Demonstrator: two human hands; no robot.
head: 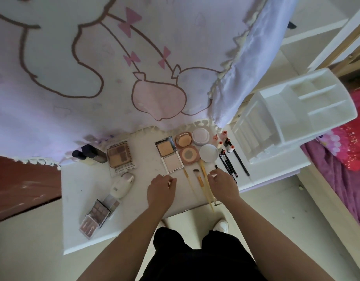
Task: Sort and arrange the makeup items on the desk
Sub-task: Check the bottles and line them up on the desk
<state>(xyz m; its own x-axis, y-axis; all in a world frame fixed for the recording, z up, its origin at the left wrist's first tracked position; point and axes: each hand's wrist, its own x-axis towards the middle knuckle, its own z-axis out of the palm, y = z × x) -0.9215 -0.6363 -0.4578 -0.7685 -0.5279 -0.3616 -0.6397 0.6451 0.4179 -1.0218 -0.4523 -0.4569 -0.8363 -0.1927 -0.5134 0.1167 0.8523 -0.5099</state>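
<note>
Makeup lies spread on a white desk (83, 191). My left hand (161, 189) hovers just below an open square powder compact (169, 154), fingers loosely curled and holding nothing I can see. My right hand (222, 184) hangs beside several gold-handled brushes (201, 180), its fingertips near a small dark item; whether it pinches that item is unclear. Round compacts (186, 148) and white jars (204, 144) sit behind. Black pencils (233, 162) and small pink-capped tubes (223, 141) lie to the right.
At left are an eyeshadow palette (119, 157), dark bottles (90, 156), a white oval device (122, 185) and two palettes (97, 216) near the front edge. A white compartment organiser (292, 116) stands at right. A cartoon curtain (114, 67) hangs behind.
</note>
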